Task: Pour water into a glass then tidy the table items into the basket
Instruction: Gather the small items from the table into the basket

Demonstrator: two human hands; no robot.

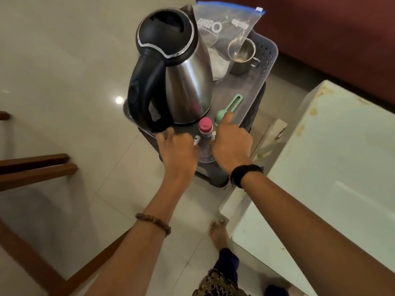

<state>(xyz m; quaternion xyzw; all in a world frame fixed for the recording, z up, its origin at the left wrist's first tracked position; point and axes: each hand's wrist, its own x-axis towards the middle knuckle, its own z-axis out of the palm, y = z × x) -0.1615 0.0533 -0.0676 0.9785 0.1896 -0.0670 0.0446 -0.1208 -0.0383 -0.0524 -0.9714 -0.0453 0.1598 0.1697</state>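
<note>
A grey plastic basket (267,52) sits on a dark stool (213,178). It holds a steel electric kettle (181,71) with a black lid and handle, a clear zip bag (224,22), a steel mug (242,54), a green spoon (226,110) and a small lying bottle with a pink cap (205,127). My left hand (177,146) curls over the basket's near rim beside the kettle's handle. My right hand (230,144) grips the same rim to the right of the bottle, its forefinger reaching towards the spoon. The near rim is hidden under both hands.
A white table (320,167) stands close on the right, its corner near the stool. Wooden chair parts (36,167) are at the left over a glossy tiled floor. A dark red sofa (331,39) runs along the top right. My bare foot (218,231) is below the basket.
</note>
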